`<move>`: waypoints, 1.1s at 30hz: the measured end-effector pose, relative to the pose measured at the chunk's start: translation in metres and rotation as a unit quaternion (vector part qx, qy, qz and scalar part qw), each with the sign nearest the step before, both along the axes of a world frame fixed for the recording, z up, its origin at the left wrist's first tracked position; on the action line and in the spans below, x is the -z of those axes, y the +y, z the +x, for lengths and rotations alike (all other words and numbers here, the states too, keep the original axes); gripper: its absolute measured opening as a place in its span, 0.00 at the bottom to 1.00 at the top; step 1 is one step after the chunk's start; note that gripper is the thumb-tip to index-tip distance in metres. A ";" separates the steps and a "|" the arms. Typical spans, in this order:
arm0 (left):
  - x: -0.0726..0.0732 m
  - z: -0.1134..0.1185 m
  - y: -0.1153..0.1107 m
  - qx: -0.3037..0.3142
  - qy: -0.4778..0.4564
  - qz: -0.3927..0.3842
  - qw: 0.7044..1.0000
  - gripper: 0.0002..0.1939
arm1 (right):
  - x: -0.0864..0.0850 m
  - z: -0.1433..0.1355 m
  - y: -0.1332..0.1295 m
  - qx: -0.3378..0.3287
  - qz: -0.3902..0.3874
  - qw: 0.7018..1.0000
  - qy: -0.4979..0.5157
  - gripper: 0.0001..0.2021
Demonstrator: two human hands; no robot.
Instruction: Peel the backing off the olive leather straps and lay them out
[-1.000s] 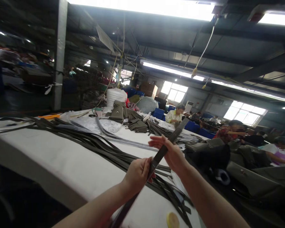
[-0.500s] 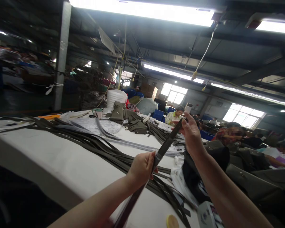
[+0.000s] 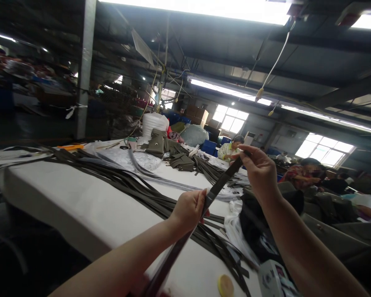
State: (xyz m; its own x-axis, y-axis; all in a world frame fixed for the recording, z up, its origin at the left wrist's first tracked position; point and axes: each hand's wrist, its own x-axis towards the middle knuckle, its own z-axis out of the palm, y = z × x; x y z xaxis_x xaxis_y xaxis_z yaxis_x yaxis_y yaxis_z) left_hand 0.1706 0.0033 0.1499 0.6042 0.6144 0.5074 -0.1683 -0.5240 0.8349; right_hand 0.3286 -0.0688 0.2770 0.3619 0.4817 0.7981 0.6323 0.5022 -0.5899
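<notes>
Left hand: we see the left hand (image 3: 188,208) raised above the near edge of the worktop (image 3: 80,202), forearm entering from the lower left and wrist bent slightly back.
Left fingers: clenched around the dark strap (image 3: 221,183) at its middle, thumb side toward the strap.
Right hand: the right hand (image 3: 259,173) is held higher and farther out, forearm rising from the lower right corner of the view, wrist flexed toward the left.
Right fingers: we read them as pinching the upper end of the strap, tips pressed together on it.
Strap position: held in the air between both hands, stretched straight and tilted, upper end at the right hand, lower end running down past the left forearm and out of view.
Strap bundle: a long bundle of dark straps (image 3: 126,185) lies across the worktop from its far left edge toward the near right corner, below the hands.
Near right corner: a small yellow disc (image 3: 225,285) rests on the worktop, with a small printed box (image 3: 273,278) just beside it.
Far end: folded olive pieces (image 3: 160,146) are stacked there.
</notes>
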 end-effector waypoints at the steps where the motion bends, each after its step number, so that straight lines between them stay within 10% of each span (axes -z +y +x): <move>1: -0.003 0.001 -0.001 0.002 -0.002 -0.009 1.000 0.32 | -0.004 0.001 0.001 0.000 -0.007 1.000 -0.011 0.14; 8: -0.026 0.014 0.000 0.007 -0.026 -0.040 0.999 0.33 | -0.025 0.004 0.012 0.000 -0.044 0.999 -0.011 0.16; 14: -0.017 0.025 0.004 -0.005 -0.015 -0.036 0.999 0.32 | -0.023 0.012 0.009 -0.006 -0.083 0.997 -0.007 0.23; 20: -0.007 0.024 0.009 -0.049 -0.026 -0.003 0.998 0.31 | 0.006 0.007 -0.008 0.127 -0.110 0.979 -0.112 0.16; 24: -0.008 0.023 0.012 -0.056 -0.033 0.016 0.998 0.31 | 0.031 -0.010 -0.013 0.088 -0.258 0.944 -0.188 0.19; 33: -0.003 0.022 0.013 -0.045 -0.031 0.030 0.998 0.26 | 0.058 -0.015 -0.006 0.028 -0.263 0.956 -0.129 0.12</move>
